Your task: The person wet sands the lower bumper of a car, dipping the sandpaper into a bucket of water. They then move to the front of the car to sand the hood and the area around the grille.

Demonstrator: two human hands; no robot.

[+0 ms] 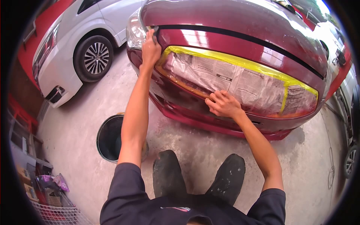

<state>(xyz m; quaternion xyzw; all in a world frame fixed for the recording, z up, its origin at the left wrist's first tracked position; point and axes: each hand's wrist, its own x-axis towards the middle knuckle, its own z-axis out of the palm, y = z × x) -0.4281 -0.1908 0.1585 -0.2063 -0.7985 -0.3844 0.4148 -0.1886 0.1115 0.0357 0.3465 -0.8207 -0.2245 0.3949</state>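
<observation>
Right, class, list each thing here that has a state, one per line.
Newspaper: taped over the red car's front.
Tape: stuck along the newspaper's top edge.
Bucket: upright, open.
Left hand: closed on a small dark item.
Right hand: open, fingers on newspaper.

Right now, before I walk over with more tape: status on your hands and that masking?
Left hand closed on small dark object by headlight. Right hand open, flat on newspaper masking. Black bucket on floor under left arm.
</observation>
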